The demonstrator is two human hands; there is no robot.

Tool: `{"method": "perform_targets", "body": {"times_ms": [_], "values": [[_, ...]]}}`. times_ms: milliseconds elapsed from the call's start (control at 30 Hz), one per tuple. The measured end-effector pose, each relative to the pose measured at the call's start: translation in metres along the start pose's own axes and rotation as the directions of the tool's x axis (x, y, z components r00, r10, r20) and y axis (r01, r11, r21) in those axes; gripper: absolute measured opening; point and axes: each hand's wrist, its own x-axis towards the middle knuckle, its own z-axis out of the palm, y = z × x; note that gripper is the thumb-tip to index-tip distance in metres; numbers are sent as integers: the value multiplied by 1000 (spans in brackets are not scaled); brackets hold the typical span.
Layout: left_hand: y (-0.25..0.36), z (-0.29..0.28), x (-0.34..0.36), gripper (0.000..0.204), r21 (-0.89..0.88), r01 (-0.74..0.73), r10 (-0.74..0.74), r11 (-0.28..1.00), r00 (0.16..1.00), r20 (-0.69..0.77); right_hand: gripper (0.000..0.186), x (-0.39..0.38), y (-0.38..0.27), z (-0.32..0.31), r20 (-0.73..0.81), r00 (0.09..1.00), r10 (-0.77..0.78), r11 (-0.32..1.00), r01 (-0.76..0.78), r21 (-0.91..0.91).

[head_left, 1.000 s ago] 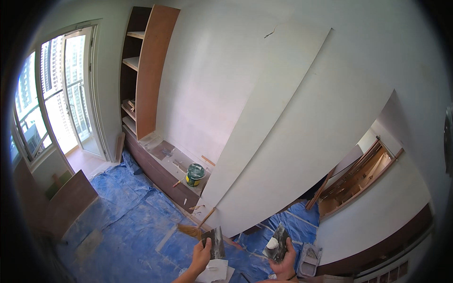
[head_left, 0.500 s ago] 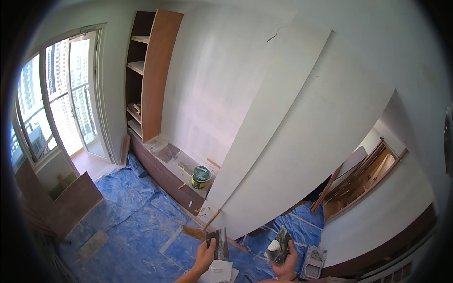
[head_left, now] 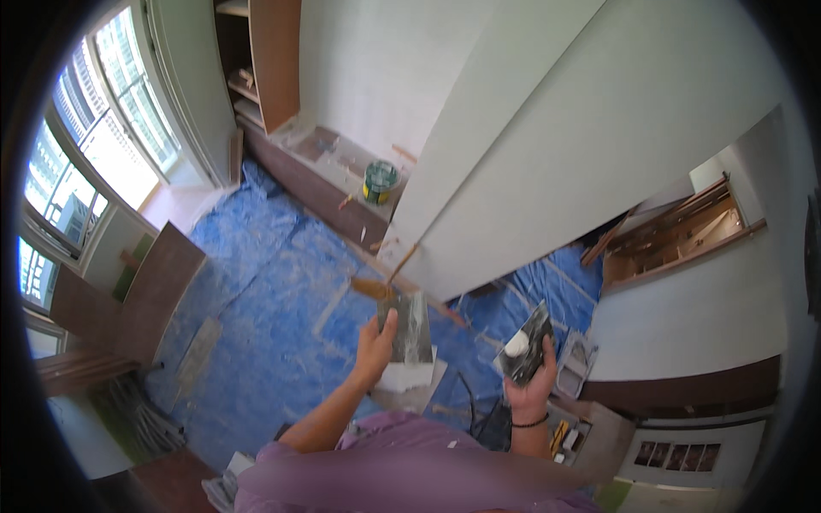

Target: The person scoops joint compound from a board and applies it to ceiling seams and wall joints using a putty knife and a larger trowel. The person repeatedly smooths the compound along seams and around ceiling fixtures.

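My left hand (head_left: 373, 349) is closed around a wide, flat putty blade (head_left: 412, 327) with whitish smears down its face. In my right hand (head_left: 532, 389) is a second, darker putty blade (head_left: 537, 329), tilted, its lower edge and handle hidden by the palm and fingers. A lump of white putty (head_left: 516, 344) sits on that blade. The two blades are apart, held out in front of me above the floor. Just beyond the left blade lies a broom (head_left: 371, 288) with straw-coloured bristles, its stick leaning against the white wall panel (head_left: 513, 214).
Blue sheeting (head_left: 256, 291) covers the floor. A green bucket (head_left: 380, 182) stands on a brown ledge, below a shelf unit (head_left: 278, 68). White boards (head_left: 406, 376) lie under my left hand. A grey tray (head_left: 576, 363) sits right of my right hand; brown panels (head_left: 162, 291) lean at left.
My view has tipped downward, so the hands sit higher in the picture and my purple shirt shows. Both hands keep hold of their blades, and the white putty stays on the right one.
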Motion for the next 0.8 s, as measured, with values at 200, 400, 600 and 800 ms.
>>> {"method": "perform_targets", "body": {"times_ms": [200, 400, 600, 800], "values": [[-100, -100, 40, 41, 411, 98, 6, 906, 970, -244, 26, -27, -13, -45, -96, 993, -70, 997, 65, -48], [-273, -301, -47, 50, 641, 683, -408, 350, 727, -552, 25, -42, -30, -94, -380, 910, -167, 986, 144, -89], [-286, -357, -120, 49, 728, 683, -447, 63, 671, -592, 27, -82, -38, -178, -343, 928, -148, 987, 160, 8], [-223, -257, -2, 43, 949, 208, -152, 238, 973, -175, 23, -94, -38, -208, -444, 890, -105, 965, 199, 169]]}}
